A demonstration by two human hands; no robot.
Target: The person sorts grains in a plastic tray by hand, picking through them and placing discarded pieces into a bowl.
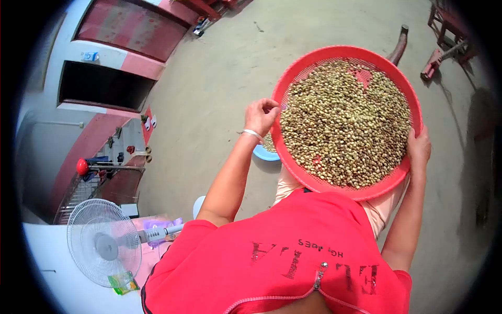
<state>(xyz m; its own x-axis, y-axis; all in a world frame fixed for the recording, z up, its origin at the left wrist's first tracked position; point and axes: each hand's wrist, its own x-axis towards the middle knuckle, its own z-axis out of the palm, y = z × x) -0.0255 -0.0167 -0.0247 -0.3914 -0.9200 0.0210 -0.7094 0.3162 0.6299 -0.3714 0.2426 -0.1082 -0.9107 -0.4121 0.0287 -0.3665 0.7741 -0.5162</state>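
Observation:
A round red plastic sieve (342,195) lies in front of my body, over my lap. A broad layer of small green and brown beans (345,125) covers most of its mesh, with bare red patches near the top and lower left. My right hand (419,149) grips the right rim, its thumb on top and its other fingers mostly hidden underneath. At the left rim is my left hand (261,116), its fingers curled into a pinch. Whatever those fingertips hold, if anything, is too small to make out. A blue basin (265,154) with similar beans shows partly below the sieve.
A standing fan (107,248) is at the lower left, near a green packet (123,283). Beyond the sieve, a wooden piece (400,46) lies on the concrete floor (209,78). Wooden furniture (449,23) stands at the upper right.

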